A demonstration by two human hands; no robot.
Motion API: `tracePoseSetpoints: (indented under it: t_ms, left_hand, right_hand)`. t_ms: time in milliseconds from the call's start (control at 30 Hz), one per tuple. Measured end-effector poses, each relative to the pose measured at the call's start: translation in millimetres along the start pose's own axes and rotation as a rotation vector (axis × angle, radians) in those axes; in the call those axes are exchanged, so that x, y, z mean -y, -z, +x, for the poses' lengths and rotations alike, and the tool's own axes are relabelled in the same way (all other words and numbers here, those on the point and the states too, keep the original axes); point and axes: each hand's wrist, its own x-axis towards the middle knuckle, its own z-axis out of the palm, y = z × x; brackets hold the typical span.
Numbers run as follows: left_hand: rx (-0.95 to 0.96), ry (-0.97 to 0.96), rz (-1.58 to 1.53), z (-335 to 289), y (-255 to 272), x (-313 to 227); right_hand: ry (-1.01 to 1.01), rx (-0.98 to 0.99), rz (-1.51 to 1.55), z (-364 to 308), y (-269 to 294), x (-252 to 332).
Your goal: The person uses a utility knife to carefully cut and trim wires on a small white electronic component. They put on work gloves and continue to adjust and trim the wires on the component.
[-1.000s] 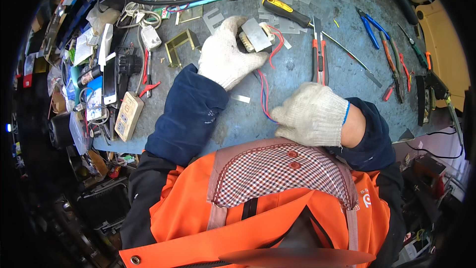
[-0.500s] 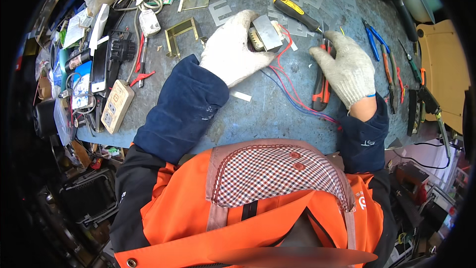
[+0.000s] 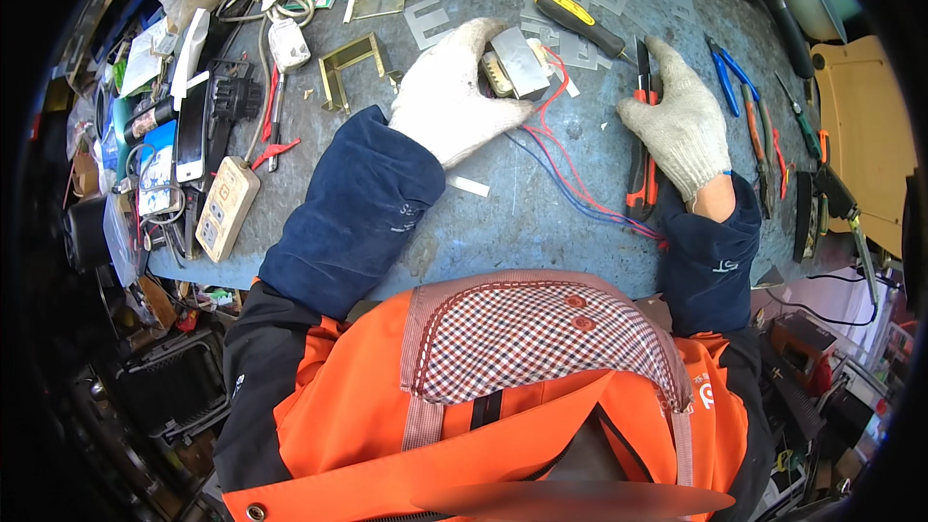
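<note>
My left hand (image 3: 454,101), in a white knit glove, is closed around the left side of a small transformer (image 3: 523,65) with a grey metal core. Red and blue wires (image 3: 578,174) trail from the transformer toward my right sleeve. My gloved right hand (image 3: 681,116) has its thumb on one side of a red-and-black utility knife (image 3: 641,174) and its fingers on the other. The knife's dark blade points away from me, beside my index finger. The undersides of my right fingers are hidden. Beyond the knife lies a yellow-and-black screwdriver (image 3: 578,23).
E-shaped metal plates (image 3: 425,23) lie scattered at the back. A brass-coloured bracket (image 3: 350,68) stands left of my left hand. Farther left are a power strip (image 3: 227,208) and a phone (image 3: 192,130). Blue-handled pliers (image 3: 723,77) and a soldering iron (image 3: 839,198) lie on the right.
My right hand and the utility knife have shifted slightly right together, away from the transformer. My left hand and the transformer have stayed nearly still.
</note>
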Motion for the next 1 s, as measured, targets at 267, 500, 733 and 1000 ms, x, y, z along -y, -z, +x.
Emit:
tracePoseSetpoints:
  t_ms: [267,500,733,1000]
  left_hand:
    - [-0.052,-0.073,0.018,-2.8,-4.4,4.1]
    - [-0.085,-0.145,0.066,-2.9,-7.0,5.5]
    - [0.061,0.003,-0.179,-1.0,0.0,11.3]
    - [0.409,0.171,-0.984,-0.4,-3.3,3.6]
  right_hand:
    - [0.065,0.105,0.298,1.9,-4.5,-12.4]
    - [-0.173,0.495,1.144,-9.3,-15.1,3.2]
    - [-0.169,0.433,1.135,-9.5,-13.6,1.3]
    - [0.003,0.386,1.100,-8.1,-30.0,-8.4]
